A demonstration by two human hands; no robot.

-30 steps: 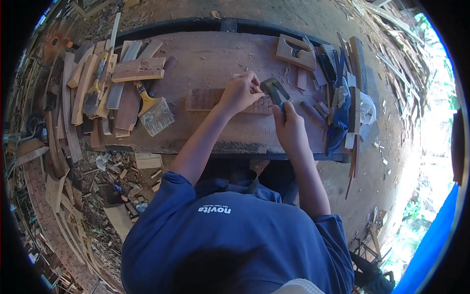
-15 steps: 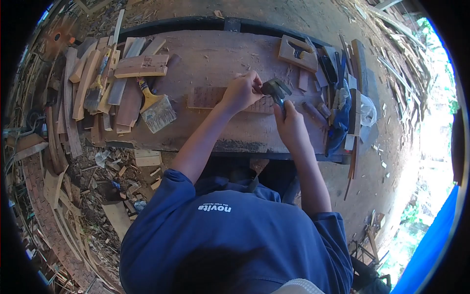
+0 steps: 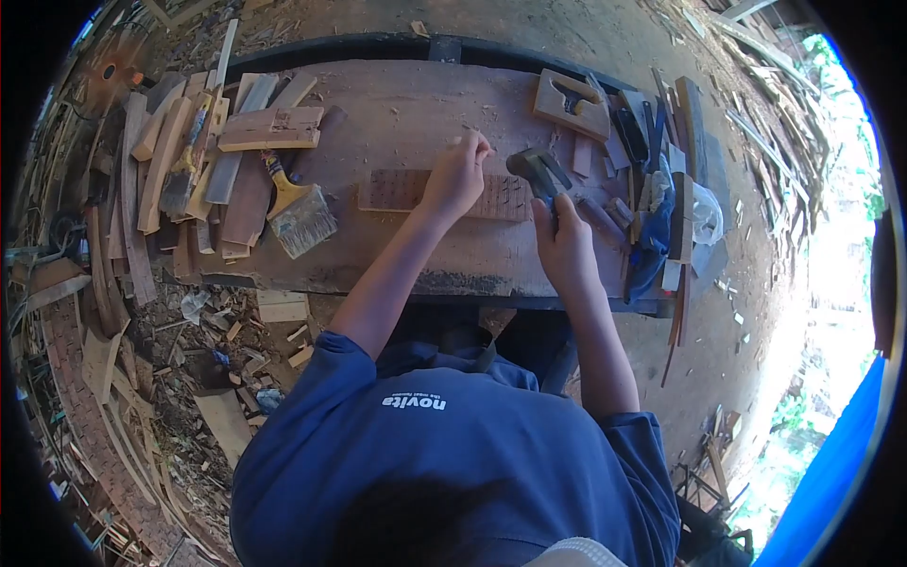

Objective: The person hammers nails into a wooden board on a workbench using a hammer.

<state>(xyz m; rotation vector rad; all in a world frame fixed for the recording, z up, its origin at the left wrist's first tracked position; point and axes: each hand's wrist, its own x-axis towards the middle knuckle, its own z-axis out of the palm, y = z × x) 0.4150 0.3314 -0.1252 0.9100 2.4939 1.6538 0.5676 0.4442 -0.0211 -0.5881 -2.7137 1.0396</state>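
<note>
My right hand (image 3: pixel 565 238) is closed around the handle of a claw hammer (image 3: pixel 537 170). The hammer's head is raised to the right of my left hand, apart from it. My left hand (image 3: pixel 455 178) is closed, with its fingertips pinched together; whatever they hold is too small to make out. Below both hands a reddish-brown wooden board (image 3: pixel 389 191) lies flat on the workbench (image 3: pixel 397 104). Rows of small dark marks or nails show along the board. My left hand and wrist hide its middle part.
A wide paintbrush (image 3: pixel 302 222) and stacked wood strips (image 3: pixel 165 170) lie at the left. A wooden hand plane (image 3: pixel 573 106), blue cloth (image 3: pixel 655 236) and clear plastic bag (image 3: pixel 708 215) are at the right. Wood scraps (image 3: pixel 227 364) litter the ground.
My left hand has moved left and slightly up, away from the hammer. The hammer head has tilted and shifted a little right, so more of the board's right end shows.
</note>
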